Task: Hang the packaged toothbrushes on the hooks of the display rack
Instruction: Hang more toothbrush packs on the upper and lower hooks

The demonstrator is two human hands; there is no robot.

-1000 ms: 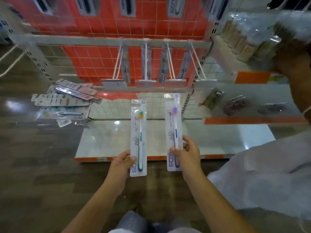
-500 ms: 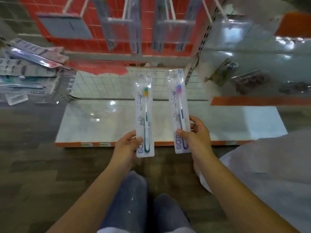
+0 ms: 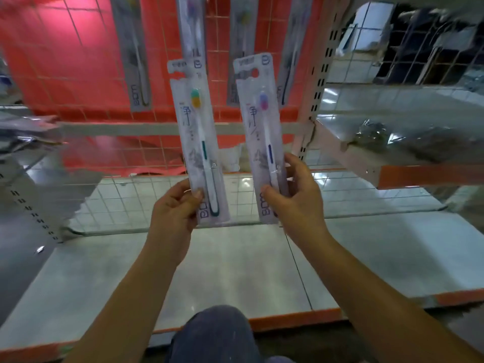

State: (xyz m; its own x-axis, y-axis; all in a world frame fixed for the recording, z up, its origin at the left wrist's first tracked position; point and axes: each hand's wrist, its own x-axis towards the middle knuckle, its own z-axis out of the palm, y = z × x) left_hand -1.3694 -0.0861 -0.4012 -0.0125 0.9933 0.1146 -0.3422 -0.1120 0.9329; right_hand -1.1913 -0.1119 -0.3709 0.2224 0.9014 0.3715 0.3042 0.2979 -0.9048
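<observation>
Left hand pinches bottom of clear flat pack holding green-handled toothbrush; right hand grips bottom of matching pack with blue-handled toothbrush. Both upright before red wire-grid rack, below packs already hanging. Hooks blurred, probably above frame. Advice: raise one pack, line punched hole with hook tip, slide on straight.

Open room over the bottom shelf, crowded grid above

Between the two hands and the red grid panel the air over the bottom shelf is free; higher up, hanging toothbrush packs block the grid, with gaps between them; a perforated upright and the side shelf close off the right
</observation>
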